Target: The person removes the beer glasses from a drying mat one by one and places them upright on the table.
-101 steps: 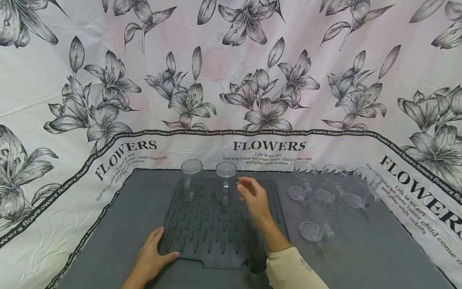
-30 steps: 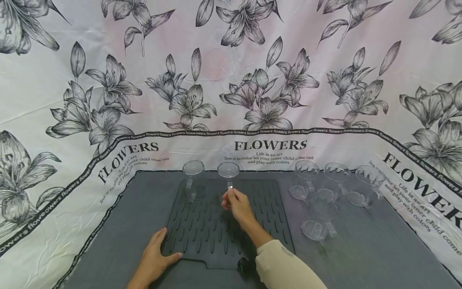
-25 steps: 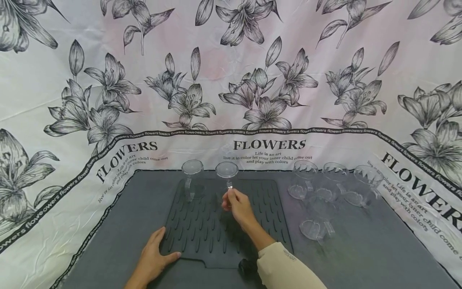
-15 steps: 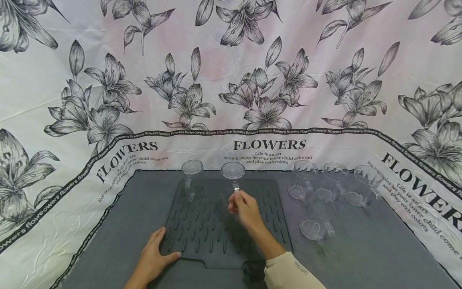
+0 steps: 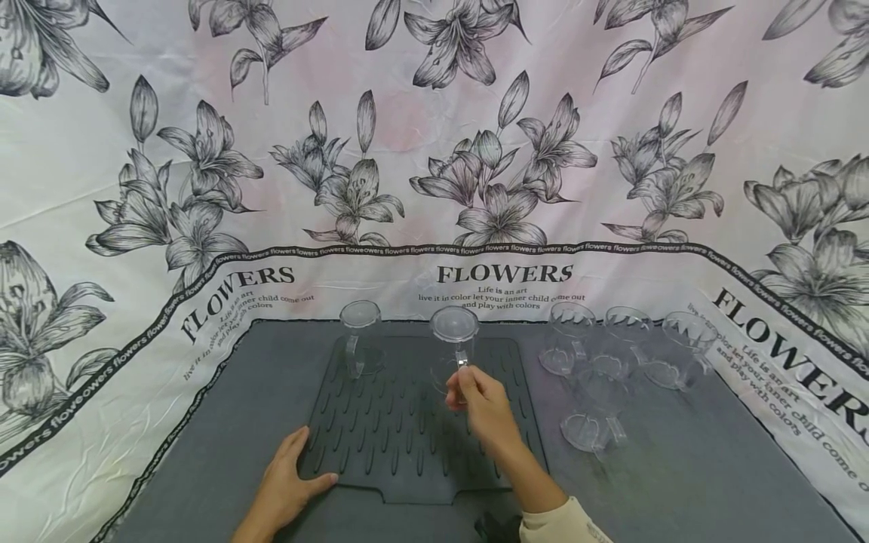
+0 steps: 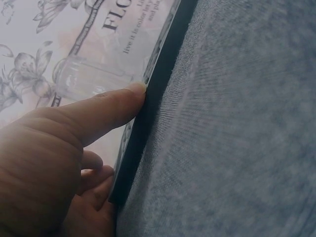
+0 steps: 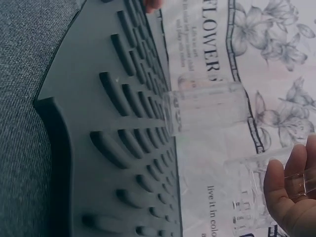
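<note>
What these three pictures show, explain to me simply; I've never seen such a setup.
There is no machine here: one person works with two bare hands. The wide picture comes from a camera on the head, looking forward and down. The other two come from wrist cameras, each watching its own hand's work.

On the grey table lies a dark ridged mat. The left hand rests at its near left corner. The right hand holds a clear mug by its handle. A second mug stands on the mat, to the left; four more mugs stand on the right.
</note>
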Tool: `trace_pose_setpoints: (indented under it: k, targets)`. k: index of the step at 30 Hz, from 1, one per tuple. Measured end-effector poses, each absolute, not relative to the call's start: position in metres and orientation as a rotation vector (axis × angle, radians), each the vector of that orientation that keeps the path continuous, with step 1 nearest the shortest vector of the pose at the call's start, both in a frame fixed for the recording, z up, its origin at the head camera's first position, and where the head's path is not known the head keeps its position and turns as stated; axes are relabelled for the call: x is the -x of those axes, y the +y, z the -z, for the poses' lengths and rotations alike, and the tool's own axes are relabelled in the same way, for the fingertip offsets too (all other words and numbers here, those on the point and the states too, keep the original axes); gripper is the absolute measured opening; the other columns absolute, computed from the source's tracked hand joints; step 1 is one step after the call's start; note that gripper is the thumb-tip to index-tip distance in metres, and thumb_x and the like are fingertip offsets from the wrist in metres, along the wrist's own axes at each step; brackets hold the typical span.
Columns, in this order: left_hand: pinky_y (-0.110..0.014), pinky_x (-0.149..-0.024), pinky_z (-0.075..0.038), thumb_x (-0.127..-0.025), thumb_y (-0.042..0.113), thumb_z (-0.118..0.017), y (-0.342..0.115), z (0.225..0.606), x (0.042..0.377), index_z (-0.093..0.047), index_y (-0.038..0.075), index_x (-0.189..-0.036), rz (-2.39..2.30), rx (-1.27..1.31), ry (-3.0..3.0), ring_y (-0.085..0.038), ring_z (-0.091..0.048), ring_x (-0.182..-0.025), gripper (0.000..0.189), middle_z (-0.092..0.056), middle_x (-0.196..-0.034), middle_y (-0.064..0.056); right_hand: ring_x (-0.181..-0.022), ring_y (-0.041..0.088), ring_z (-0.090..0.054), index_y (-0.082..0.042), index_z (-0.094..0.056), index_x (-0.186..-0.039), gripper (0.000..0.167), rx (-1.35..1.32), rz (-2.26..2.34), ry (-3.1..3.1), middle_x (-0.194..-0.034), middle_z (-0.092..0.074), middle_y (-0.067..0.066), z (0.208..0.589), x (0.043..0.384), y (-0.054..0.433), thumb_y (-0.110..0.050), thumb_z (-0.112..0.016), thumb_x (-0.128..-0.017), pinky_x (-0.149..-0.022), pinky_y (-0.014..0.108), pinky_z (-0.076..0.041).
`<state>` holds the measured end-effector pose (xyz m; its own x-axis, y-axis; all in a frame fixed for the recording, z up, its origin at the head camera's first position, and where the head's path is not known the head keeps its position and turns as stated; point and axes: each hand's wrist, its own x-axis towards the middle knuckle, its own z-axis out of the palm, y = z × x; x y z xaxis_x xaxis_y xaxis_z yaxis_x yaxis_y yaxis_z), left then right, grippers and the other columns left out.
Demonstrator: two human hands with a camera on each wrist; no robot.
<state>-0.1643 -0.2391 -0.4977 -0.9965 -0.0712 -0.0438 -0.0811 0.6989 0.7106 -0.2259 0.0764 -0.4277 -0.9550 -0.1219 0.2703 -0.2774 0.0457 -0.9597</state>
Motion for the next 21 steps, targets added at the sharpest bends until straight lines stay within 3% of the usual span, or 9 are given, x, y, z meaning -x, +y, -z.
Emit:
trace_pose_setpoints:
  k: [4,15,21]
  targets:
    - [-0.063,-0.101,-0.03,-0.07,0.037,-0.087,-0.24,0.496,0.166,-0.03,-0.013,-0.144,-1.206,0.124,2.879,-0.052,-0.028,-0.131,0.105,-0.03,-0.145,-0.032,-0.077,0.027,-0.063,0.0,-0.062,-0.089,0.043,-0.423,-2.035,-2.186,-0.077,-0.062,0.012,0.423,0.222,0.083,-0.036,-0.043,-0.104,-0.072,0.037,-0.056]
    - [-0.065,-0.099,-0.031,-0.07,0.043,-0.085,-0.245,0.488,0.171,-0.027,-0.011,-0.146,-1.22,0.153,2.802,-0.052,-0.026,-0.132,0.11,-0.027,-0.147,-0.031,-0.076,0.029,-0.063,0.006,-0.061,-0.09,0.041,-0.372,-2.077,-2.172,-0.077,-0.061,0.015,0.399,0.209,0.096,-0.03,-0.046,-0.104,-0.073,0.039,-0.055]
    - [-0.065,-0.1,-0.03,-0.07,0.044,-0.085,-0.246,0.483,0.177,-0.028,-0.012,-0.145,-1.221,0.137,2.788,-0.053,-0.026,-0.132,0.11,-0.027,-0.146,-0.031,-0.076,0.03,-0.062,0.003,-0.06,-0.094,0.036,-0.418,-2.066,-2.166,-0.079,-0.06,0.016,0.387,0.203,0.107,-0.025,-0.041,-0.106,-0.073,0.039,-0.056]
